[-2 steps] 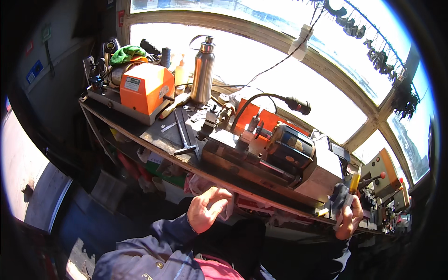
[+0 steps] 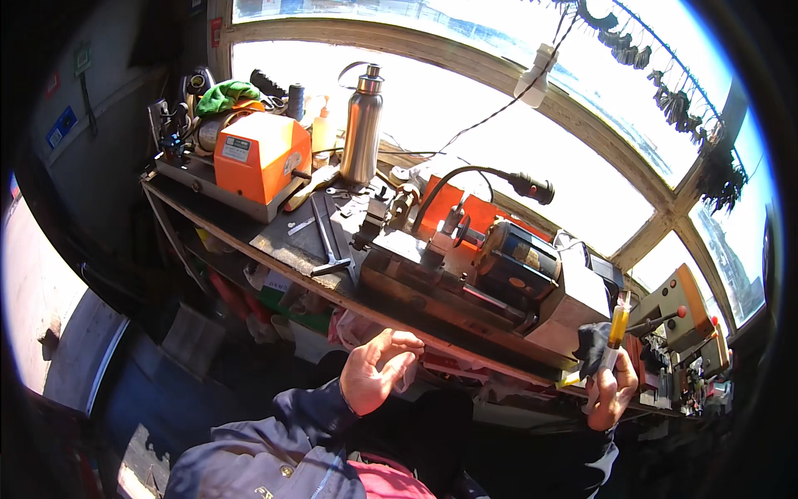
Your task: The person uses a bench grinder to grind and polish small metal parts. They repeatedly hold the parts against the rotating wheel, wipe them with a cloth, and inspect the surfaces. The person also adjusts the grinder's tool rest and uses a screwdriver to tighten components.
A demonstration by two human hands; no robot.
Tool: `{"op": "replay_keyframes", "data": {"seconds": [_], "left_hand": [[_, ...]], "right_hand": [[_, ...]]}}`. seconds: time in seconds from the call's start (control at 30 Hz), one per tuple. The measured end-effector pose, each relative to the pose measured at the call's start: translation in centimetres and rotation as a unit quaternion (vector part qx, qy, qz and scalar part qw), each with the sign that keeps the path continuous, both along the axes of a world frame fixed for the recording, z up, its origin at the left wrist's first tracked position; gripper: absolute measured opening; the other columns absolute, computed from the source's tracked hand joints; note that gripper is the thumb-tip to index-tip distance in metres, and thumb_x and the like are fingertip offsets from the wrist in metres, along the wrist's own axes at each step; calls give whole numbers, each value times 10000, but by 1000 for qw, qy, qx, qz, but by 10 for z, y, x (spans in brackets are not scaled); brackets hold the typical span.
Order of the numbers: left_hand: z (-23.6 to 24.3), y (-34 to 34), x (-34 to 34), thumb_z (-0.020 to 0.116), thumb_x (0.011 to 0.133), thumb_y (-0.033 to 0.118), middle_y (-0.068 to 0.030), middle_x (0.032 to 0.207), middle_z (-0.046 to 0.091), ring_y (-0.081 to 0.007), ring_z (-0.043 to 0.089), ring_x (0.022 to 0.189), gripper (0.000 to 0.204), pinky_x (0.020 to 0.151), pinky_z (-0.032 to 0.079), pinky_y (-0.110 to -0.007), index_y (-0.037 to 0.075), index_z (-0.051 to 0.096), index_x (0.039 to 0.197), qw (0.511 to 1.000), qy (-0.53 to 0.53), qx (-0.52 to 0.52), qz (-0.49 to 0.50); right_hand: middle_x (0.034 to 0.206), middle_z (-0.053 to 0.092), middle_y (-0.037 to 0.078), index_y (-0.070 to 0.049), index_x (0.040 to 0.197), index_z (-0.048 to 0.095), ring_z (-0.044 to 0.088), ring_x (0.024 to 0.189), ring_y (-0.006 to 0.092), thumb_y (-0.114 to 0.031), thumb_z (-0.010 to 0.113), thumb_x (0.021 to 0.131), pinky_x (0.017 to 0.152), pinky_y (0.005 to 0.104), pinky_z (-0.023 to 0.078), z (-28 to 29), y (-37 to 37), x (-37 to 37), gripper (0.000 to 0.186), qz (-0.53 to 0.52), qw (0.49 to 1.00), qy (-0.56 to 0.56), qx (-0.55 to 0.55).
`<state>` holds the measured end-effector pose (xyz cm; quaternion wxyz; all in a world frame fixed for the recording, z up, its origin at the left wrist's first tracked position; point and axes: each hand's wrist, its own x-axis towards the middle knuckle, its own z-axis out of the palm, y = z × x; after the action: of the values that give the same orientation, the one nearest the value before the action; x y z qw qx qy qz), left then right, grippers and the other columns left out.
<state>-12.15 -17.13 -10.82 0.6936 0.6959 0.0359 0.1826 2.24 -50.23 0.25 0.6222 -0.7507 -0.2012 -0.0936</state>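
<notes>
In my right hand I hold up a slim clear syringe of amber-yellow liquid, tilted slightly, its upper end pointing toward the window. The fingers are closed round its lower part. Against that hand's left side is a dark, crumpled cloth-like piece, and a small yellow piece shows below it. My left hand hangs in front of the bench edge, fingers loosely curved and apart, with nothing seen in it. The key-cutting machine, with its dark motor, stands on the bench beyond both hands.
An orange-covered machine sits on the bench at left, beside a steel bottle. A T-shaped tool lies near the front edge. A lamp bends over the key-cutting machine. A beige lever machine stands at right.
My right hand has shifted slightly left with the syringe, and the dark piece has moved left too. The left hand has risen slightly and its fingers have spread more.
</notes>
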Motion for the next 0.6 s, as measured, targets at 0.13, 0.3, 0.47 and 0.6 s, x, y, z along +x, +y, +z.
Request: {"op": "replay_keyframes", "data": {"seconds": [0.13, 0.3, 0.47, 0.6], "left_hand": [[15, -21, 11, 617, 1053, 158, -78, 1242, 651, -134, 617, 1136, 330, 966, 486, -288, 19, 533, 1340, 988, -69, -123, -56], [3, -22, 0, 547, 1086, 196, -80, 1221, 644, -139, 599, 1132, 379, 997, 456, -284, -5, 485, 1401, 976, -42, -199, -77], [-19, -18, -13, 573, 1065, 296, -159, 1295, 623, -229, 642, 1139, 525, 1011, 497, -352, -68, 441, 1420, 968, -56, -243, 1], [-50, -5, -30, 605, 1035, 264, -141, 1322, 628, -254, 648, 1171, 553, 1022, 511, -364, -35, 433, 1467, 941, -88, -300, -129]], "right_hand": [[864, 532, -12, 25, 1035, 646, 454, 733, 72, -207, 700, 773, 653, 238, 351, -25, 89, -41, 354, 157, 983, 53, 74], [814, 537, 87, 56, 1043, 649, 507, 681, 186, -117, 699, 767, 629, 312, 404, -60, 157, -47, 329, 265, 961, -62, -53], [891, 627, 189, 67, 1097, 612, 632, 806, 396, -80, 694, 735, 725, 414, 522, -99, 185, -68, 399, 248, 962, -106, 49], [936, 673, 188, -10, 1072, 645, 669, 835, 389, -115, 740, 758, 745, 413, 556, -128, 174, -100, 344, 252, 967, 6, 23]]}}
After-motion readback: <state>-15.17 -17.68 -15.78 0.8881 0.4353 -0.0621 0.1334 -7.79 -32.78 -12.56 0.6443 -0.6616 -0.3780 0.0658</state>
